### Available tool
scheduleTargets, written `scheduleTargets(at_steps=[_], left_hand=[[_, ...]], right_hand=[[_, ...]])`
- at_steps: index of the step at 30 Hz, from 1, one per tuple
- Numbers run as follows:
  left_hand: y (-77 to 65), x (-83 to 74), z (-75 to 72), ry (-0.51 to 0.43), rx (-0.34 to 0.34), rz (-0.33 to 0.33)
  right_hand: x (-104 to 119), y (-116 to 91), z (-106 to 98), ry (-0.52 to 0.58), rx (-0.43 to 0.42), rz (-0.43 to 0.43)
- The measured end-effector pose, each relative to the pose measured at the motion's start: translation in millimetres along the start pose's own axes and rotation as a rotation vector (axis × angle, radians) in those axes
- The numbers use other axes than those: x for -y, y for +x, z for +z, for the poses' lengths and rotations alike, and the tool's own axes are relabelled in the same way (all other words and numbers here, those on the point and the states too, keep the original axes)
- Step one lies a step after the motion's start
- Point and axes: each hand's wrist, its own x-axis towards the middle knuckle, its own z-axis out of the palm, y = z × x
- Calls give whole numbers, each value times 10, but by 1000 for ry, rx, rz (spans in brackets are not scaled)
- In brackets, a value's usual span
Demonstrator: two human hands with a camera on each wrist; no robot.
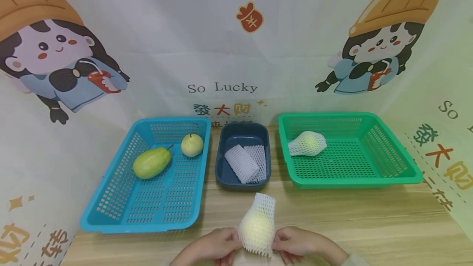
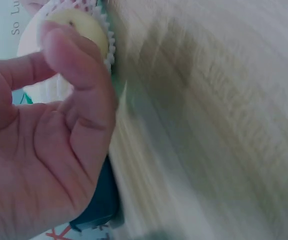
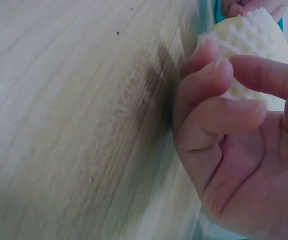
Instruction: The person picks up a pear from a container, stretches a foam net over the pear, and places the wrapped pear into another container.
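A pale yellow pear (image 1: 257,229) sits inside a white foam net (image 1: 265,203) at the near middle of the table, the net's narrow end pointing away. My left hand (image 1: 220,243) pinches the net's edge on the left side, thumb against curled fingers. On the opposite side my right hand (image 1: 295,242) pinches the net near its lower right corner. The left wrist view shows the pear's round end (image 2: 86,32) bare within the net's scalloped rim. In the right wrist view the net's mesh (image 3: 256,37) lies over the fruit behind my fingertips (image 3: 219,72).
A blue basket (image 1: 144,228) on the left holds a long green fruit (image 1: 152,163) and a bare pear (image 1: 192,145). Behind the hands, a dark blue bin (image 1: 243,128) contains foam nets (image 1: 242,162). The green basket (image 1: 354,182) at right holds a netted pear (image 1: 308,143).
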Motion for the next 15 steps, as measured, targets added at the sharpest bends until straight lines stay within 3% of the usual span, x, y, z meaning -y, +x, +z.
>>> scheduleTargets(at_steps=[8,13,15], left_hand=[[-20,8,14,317,-73,58],[91,17,128,532,-190,93],[122,17,166,572,-235,109]], right_hand=[[2,-102,119,-8,-146,57],[-9,-103,173,49,-177,79],[-6,-100,180,58,-188,79]])
